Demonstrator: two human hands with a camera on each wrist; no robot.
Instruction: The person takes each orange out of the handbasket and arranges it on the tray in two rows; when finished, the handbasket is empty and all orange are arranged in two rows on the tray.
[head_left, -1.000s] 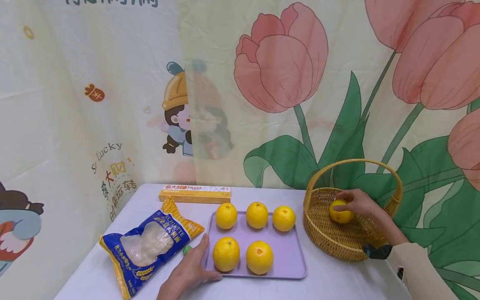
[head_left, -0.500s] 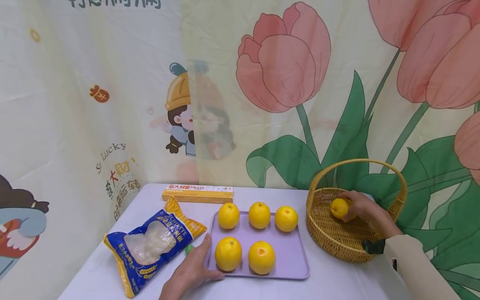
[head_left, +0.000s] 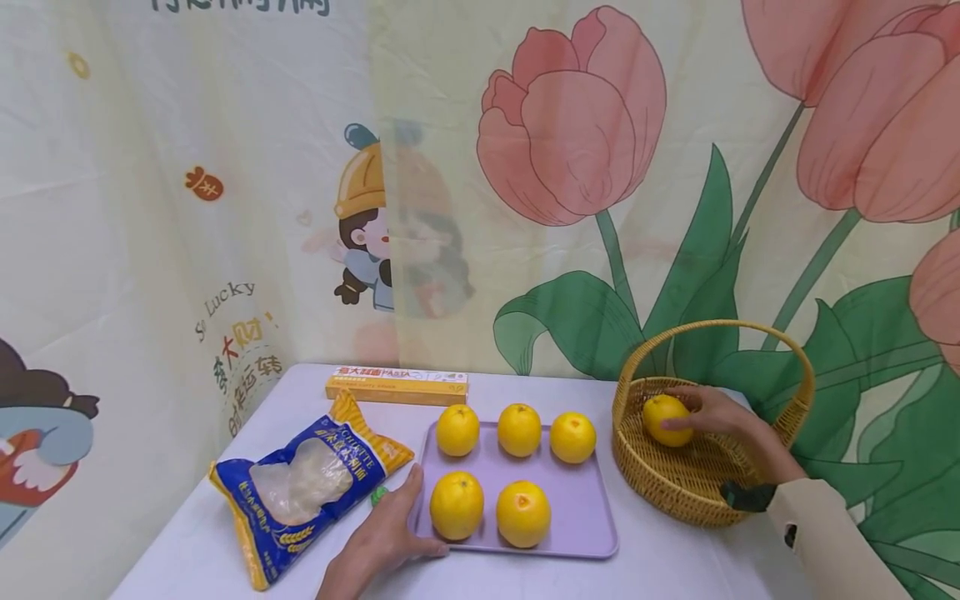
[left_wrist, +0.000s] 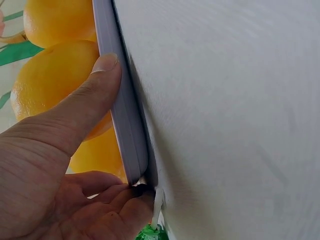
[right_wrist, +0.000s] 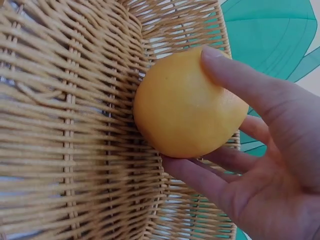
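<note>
Wicker basket (head_left: 780, 417) holds an orange (head_left: 666, 419) cupped by the right hand (head_left: 716, 414); tray (left_wrist: 122, 107) edge is pinched steady by the left hand (head_left: 382, 542)

- Six oranges: five on the tray (head_left: 468, 507), one in the basket (head_left: 666, 418)
- One purple tray (head_left: 577, 508)
- One wicker basket (head_left: 675, 479)
- One blue bag (head_left: 307, 487)
- One yellow box (head_left: 397, 386)
- Two hands

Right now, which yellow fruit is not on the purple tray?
The fruit inside the wicker basket, held by the right hand. The other five sit on the tray.
</note>
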